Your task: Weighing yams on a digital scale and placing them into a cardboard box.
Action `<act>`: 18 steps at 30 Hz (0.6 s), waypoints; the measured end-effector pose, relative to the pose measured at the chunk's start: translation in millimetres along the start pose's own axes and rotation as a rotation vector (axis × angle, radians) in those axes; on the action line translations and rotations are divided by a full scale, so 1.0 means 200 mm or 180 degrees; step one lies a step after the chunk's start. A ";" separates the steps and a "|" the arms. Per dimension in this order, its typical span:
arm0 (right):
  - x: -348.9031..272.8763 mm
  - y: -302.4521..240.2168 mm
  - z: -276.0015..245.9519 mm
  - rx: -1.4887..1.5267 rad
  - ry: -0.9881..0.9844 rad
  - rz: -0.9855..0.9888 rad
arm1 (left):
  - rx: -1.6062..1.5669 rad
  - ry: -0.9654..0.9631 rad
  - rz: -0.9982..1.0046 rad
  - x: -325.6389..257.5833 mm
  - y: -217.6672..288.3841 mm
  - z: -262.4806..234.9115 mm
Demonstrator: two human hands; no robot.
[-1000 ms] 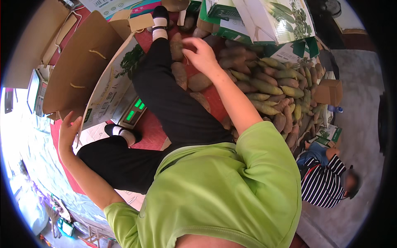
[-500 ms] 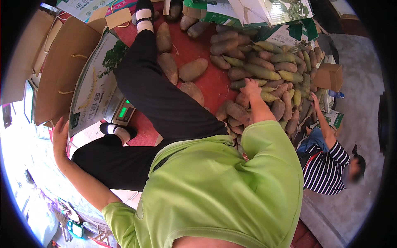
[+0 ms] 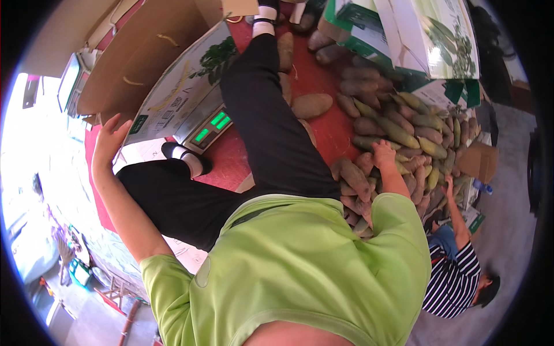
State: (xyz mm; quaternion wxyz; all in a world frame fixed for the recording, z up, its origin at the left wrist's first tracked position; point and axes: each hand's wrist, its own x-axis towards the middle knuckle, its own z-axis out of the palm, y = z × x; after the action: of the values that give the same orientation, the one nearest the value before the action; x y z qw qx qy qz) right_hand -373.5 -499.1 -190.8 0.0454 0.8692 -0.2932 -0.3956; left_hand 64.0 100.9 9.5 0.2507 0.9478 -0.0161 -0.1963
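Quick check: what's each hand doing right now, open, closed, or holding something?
Left hand: open, fingers spread, at the edge of the flat cardboard box, holding nothing.
Right hand: on the sweet potato pile; grip cannot be told.

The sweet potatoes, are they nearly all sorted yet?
Not nearly. A few sweet potatoes lie apart on the red mat by the scale. The right hand is on the big pile; the left hand rests by a cardboard box. Most tubers remain piled.
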 end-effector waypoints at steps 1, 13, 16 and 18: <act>0.01 -0.03 -0.01 -0.0169 0.0155 0.0120 | 0.0037 -0.0015 -0.0018 -0.02 0.00 -0.01; -0.06 -0.06 -0.08 0.0454 0.0612 0.0390 | 0.0125 0.0097 -0.0075 -0.05 -0.01 -0.03; -0.05 -0.08 -0.17 0.1069 0.0964 0.0186 | 0.0149 0.0138 -0.0018 -0.05 -0.01 -0.05; -0.06 -0.11 -0.26 0.1872 0.1610 -0.0102 | 0.0219 0.0107 -0.0005 -0.05 0.02 -0.05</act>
State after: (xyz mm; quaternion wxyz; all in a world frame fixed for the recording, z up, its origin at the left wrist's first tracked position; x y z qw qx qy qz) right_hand -331.7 -483.1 -154.6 -0.1411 0.9197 -0.3600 -0.0685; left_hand 58.5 102.7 23.7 0.2180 0.9591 -0.0180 -0.1799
